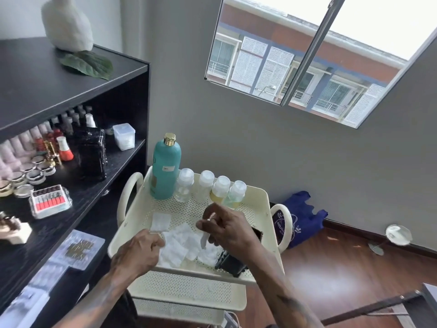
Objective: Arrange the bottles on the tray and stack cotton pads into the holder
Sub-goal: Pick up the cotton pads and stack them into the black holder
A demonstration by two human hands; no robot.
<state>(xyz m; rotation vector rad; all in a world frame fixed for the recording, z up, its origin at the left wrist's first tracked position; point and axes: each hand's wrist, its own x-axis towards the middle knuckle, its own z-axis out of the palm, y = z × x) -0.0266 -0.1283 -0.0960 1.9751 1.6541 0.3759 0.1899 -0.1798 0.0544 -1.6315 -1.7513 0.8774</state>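
A cream perforated tray (142,204) tops a rolling cart. Along its back edge stand a tall teal bottle (165,169) with a gold cap and several small clear bottles (208,188) in a row. White cotton pads (182,245) lie scattered on the tray's front half, one apart at the left (160,221). A black holder (233,261) sits at the tray's front right, partly hidden by my right arm. My right hand (227,228) pinches a cotton pad on edge above the holder. My left hand (139,249) pinches a pad at the pile's left edge.
A black shelf unit (71,95) stands at the left, packed with nail polish bottles, jars and a clear box. A lower cart tier (189,290) shows below. A blue bag (300,218) leans on the wall at the right, above wooden floor.
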